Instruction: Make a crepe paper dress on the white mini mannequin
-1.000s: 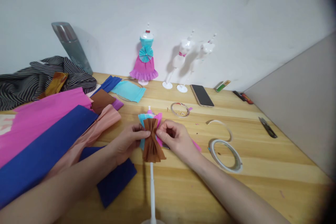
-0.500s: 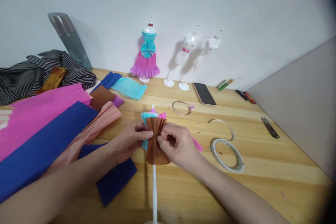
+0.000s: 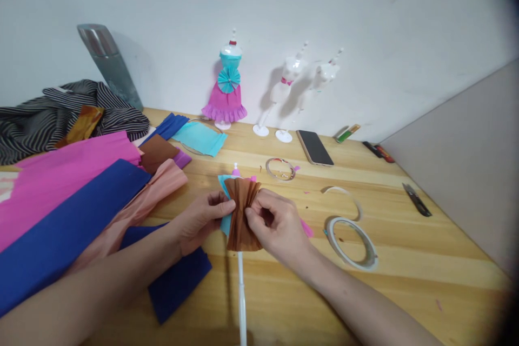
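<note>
A pleated piece of brown crepe paper [image 3: 241, 227] is pinched at its middle between my two hands. My left hand [image 3: 206, 219] grips its left edge, thumb on the front. On the right edge, my right hand [image 3: 275, 221] closes thumb and fingers on the folds. Directly behind the brown paper stands a small dress-form mannequin on a white pole [image 3: 242, 297]; its pink neck shows above. Light-blue crepe paper [image 3: 225, 224] sticks out on the left of the brown piece, and a bit of pink shows at the top right. The mannequin's body is hidden.
Crepe paper sheets, including a dark blue one [image 3: 81, 227], cover the left side. A dressed mannequin [image 3: 229, 97] and two bare ones stand by the wall. Rightward lie a phone [image 3: 315, 147], a tape roll [image 3: 330, 240], a bead ring [image 3: 268, 167] and a utility knife [image 3: 417, 201].
The brown paper has spread slightly wider at its top and now covers more of the pink and blue behind it. Both hands keep their pinch with small shifts.
</note>
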Available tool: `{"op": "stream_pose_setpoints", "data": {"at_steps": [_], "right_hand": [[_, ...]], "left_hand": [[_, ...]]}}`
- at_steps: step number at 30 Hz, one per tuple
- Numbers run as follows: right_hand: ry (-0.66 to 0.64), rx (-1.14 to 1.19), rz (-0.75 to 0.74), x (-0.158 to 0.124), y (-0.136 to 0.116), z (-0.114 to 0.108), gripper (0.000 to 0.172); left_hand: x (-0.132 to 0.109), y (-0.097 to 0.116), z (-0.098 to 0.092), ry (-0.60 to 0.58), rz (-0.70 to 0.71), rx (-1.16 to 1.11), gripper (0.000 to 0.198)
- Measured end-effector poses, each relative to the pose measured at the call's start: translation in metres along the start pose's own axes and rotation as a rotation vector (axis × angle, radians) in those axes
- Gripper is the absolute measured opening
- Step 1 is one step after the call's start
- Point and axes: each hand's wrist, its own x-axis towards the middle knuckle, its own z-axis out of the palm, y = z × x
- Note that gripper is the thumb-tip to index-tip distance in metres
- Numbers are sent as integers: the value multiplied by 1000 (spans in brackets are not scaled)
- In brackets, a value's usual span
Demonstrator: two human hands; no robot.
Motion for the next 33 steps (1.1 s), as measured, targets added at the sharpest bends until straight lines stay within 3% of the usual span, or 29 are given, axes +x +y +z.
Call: {"op": "stream_pose_setpoints", "data": {"at_steps": [12, 20, 27, 33], "right_hand": [[-28, 6, 30, 0, 0, 3, 23], [-102, 361, 226, 0, 6, 1, 41], [-64, 289, 250, -2, 9, 7, 38], [-92, 368, 309, -2, 9, 9, 38]], "left_hand": [[0, 0, 3, 62, -19, 23, 32], [-1, 2, 4, 48, -19, 13, 35], [-1, 2, 5, 65, -19, 9, 35], [-1, 1, 3, 29, -24, -36, 34]]}}
